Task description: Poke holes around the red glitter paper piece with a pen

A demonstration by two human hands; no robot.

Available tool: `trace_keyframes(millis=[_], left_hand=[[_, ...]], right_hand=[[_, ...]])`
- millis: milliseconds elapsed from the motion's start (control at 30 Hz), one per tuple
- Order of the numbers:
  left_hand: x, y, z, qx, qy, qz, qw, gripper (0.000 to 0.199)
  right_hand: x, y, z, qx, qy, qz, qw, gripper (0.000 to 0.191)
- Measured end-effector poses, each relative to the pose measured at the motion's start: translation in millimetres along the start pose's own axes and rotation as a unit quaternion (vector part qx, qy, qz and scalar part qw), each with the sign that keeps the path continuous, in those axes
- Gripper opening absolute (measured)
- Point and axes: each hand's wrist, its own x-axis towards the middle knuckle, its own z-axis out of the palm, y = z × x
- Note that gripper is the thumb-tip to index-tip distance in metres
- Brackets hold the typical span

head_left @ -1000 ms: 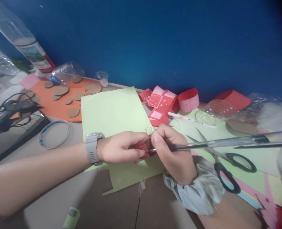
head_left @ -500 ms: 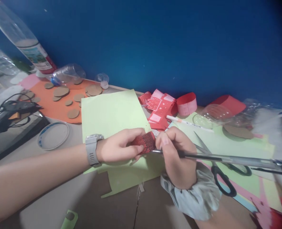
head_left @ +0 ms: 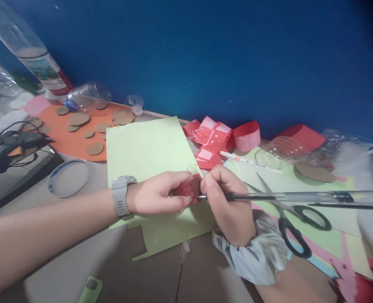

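Note:
A small dark red patterned piece (head_left: pixel 193 187) is pinched between the thumb and fingers of my left hand (head_left: pixel 161 194), which wears a grey watch. My right hand (head_left: pixel 228 206), with a pale scrunchie at the wrist, grips a clear-barrelled pen (head_left: pixel 312 197). The pen's tip touches or nearly touches the red piece, and its barrel points off to the right. Beneath my hands lies a light green sheet (head_left: pixel 148 147). Black-handled scissors (head_left: pixel 295 237) rest open to the right of my right hand, partly behind the pen.
Cardboard discs (head_left: pixel 79 119) lie on orange paper (head_left: pixel 55 134) at the left, near a tape roll (head_left: pixel 69 179) and a tall bottle (head_left: pixel 44 69). Red paper shapes (head_left: pixel 213 141), a white marker (head_left: pixel 252 163) and coloured sheets are at the right. A blue wall (head_left: pixel 186 63) rises behind.
My right hand has shifted slightly left, nearer the red piece, and the pen has swung to a more level angle. My left hand still holds the piece.

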Motion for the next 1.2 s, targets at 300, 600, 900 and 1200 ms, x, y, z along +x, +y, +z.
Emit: trace_keyframes(millis=[300, 600, 900, 1200], left_hand=[[0.8, -0.1, -0.5, -0.008, -0.004, -0.007, 1.0, 0.009], [1.1, 0.1, -1.0, 0.006, 0.002, -0.009, 1.0, 0.01], [2.0, 2.7, -1.0, 0.028, 0.003, -0.005, 1.0, 0.007], [1.7, 1.0, -1.8, 0.034, 0.002, 0.011, 0.999, 0.005]], right_hand=[[1.0, -0.2, -1.6, 0.005, -0.004, 0.004, 1.0, 0.028], [0.5, -1.5, -3.1, -0.001, -0.008, 0.002, 1.0, 0.029], [0.2, -2.4, -2.9, 0.001, -0.021, 0.007, 1.0, 0.029], [-0.2, -3.1, -1.8, -0.024, -0.021, 0.019, 0.999, 0.026]])
